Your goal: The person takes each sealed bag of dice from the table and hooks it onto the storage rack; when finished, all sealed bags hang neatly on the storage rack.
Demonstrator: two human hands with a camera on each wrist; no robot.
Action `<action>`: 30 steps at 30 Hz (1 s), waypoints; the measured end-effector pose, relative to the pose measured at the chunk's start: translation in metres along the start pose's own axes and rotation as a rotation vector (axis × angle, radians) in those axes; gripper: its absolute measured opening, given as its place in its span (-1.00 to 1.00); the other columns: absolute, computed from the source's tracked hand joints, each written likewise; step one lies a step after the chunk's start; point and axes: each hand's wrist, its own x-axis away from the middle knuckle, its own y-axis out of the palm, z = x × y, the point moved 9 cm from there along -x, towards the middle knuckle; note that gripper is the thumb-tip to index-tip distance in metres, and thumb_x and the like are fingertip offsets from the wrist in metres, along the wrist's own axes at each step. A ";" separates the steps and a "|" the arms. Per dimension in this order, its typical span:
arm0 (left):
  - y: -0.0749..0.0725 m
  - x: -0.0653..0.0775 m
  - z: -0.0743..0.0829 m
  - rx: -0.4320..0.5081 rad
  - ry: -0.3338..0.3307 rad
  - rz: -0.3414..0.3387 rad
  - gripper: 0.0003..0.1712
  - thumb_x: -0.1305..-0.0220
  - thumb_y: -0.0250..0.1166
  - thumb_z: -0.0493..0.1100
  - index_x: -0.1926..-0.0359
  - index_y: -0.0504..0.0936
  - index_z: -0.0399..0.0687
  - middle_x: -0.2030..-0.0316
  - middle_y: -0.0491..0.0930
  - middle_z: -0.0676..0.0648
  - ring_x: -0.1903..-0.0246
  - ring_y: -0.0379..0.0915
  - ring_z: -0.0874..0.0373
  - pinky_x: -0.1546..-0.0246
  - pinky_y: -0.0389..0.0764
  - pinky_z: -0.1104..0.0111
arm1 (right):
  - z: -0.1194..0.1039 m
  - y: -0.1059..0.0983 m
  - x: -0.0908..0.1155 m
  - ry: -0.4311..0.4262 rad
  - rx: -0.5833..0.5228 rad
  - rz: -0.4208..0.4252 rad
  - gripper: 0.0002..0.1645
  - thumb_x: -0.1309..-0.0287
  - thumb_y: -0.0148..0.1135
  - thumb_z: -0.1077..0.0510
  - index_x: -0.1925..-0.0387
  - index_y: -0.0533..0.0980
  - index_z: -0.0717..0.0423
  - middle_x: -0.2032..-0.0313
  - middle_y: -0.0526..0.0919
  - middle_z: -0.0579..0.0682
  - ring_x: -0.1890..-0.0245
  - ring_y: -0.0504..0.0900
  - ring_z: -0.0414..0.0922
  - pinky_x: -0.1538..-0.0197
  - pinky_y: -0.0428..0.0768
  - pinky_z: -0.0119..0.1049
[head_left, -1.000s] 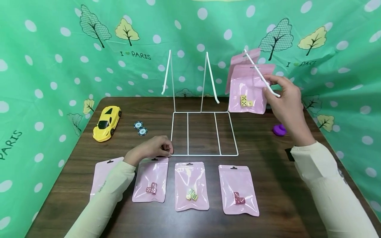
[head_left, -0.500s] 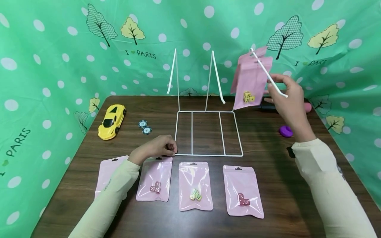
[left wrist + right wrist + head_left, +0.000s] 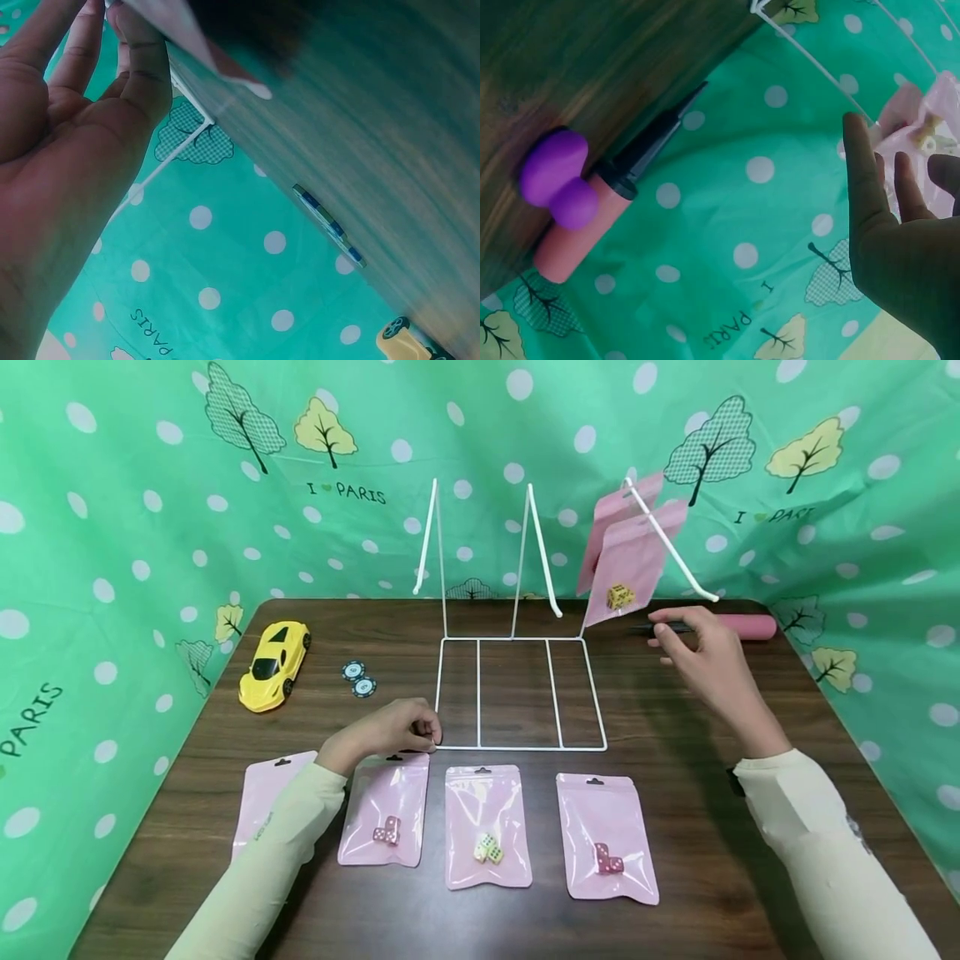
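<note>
A white wire rack [image 3: 517,748] with three upright hooks stands on the table. My left hand [image 3: 397,727] pinches its front left corner. Two pink zip bags hang from the right hook; yellow dice show inside the front bag [image 3: 637,556], which is turned at an angle. Below that hook my right hand [image 3: 701,664] is apart from the bags, holding nothing, its fingers loosely extended. Flat in front of the rack lie a bag with pinkish dice [image 3: 384,810], a bag with pale green dice [image 3: 487,810] and a bag with red dice [image 3: 606,827]. My left sleeve partly covers another pink bag [image 3: 270,789].
A yellow toy car [image 3: 275,667] and two poker chips [image 3: 358,679] are on the left. Behind my right hand lies a pink hand pump [image 3: 750,627] with a black nozzle. A purple object [image 3: 562,180] sits beside the pump in the right wrist view. A green curtain [image 3: 480,443] surrounds the table.
My right hand has let go of the front hanging bag and moved down from the hook. The bag has swung to an angle. My left hand stays at the rack's corner.
</note>
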 end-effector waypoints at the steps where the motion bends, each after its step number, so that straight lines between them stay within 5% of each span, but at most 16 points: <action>1: 0.000 0.000 0.000 -0.002 0.001 0.000 -0.88 -0.36 0.49 -0.34 0.31 0.74 -0.08 0.26 0.55 -0.01 0.25 0.46 0.20 0.15 0.55 0.33 | 0.000 0.001 0.002 -0.003 0.004 -0.005 -0.60 -0.65 0.16 0.12 -0.27 0.60 0.32 -0.13 0.56 0.22 0.23 0.60 -0.67 0.24 0.59 -0.67; 10: -0.001 -0.002 0.001 -0.027 0.022 0.005 -0.89 -0.35 0.49 -0.34 0.30 0.74 -0.09 0.27 0.56 -0.01 0.24 0.47 0.18 0.13 0.55 0.32 | -0.003 -0.018 0.018 0.029 0.071 0.029 -0.54 -0.65 0.14 0.10 -0.37 0.53 0.27 -0.17 0.60 0.26 0.29 0.57 -0.67 0.26 0.55 -0.69; 18: 0.001 -0.001 0.002 -0.017 0.019 0.001 -0.89 -0.34 0.49 -0.34 0.31 0.75 -0.09 0.27 0.56 0.00 0.25 0.47 0.21 0.14 0.55 0.32 | 0.018 -0.081 0.054 0.119 -0.018 0.178 -0.55 -0.63 0.16 0.14 -0.42 0.49 0.08 -0.12 0.55 -0.32 0.13 0.64 -0.62 0.21 0.59 -0.68; 22: 0.003 -0.003 0.002 -0.015 0.031 -0.001 -0.89 -0.34 0.49 -0.35 0.31 0.74 -0.10 0.27 0.56 0.00 0.25 0.47 0.22 0.13 0.56 0.32 | 0.033 -0.110 0.085 0.195 0.030 0.229 -0.51 -0.65 0.11 0.09 -0.49 0.44 0.01 -0.06 0.47 -0.47 0.14 0.60 -0.67 0.20 0.56 -0.72; 25: 0.003 -0.004 0.002 -0.013 0.033 -0.004 -0.89 -0.35 0.49 -0.34 0.30 0.74 -0.09 0.27 0.56 0.00 0.25 0.47 0.22 0.12 0.56 0.32 | 0.050 -0.118 0.107 0.262 0.124 0.201 -0.39 -0.69 0.05 0.04 -0.58 0.34 0.17 -0.04 0.39 -0.52 0.22 0.51 -0.75 0.29 0.53 -0.73; 30: 0.002 -0.003 -0.001 -0.019 0.021 -0.002 -0.90 -0.36 0.49 -0.34 0.30 0.76 -0.09 0.26 0.56 0.00 0.25 0.48 0.20 0.13 0.56 0.31 | 0.080 -0.100 0.136 0.317 0.147 -0.017 -0.33 -0.70 0.05 0.09 -0.54 0.22 0.47 0.00 0.46 -0.24 0.33 0.56 -0.65 0.40 0.69 -0.44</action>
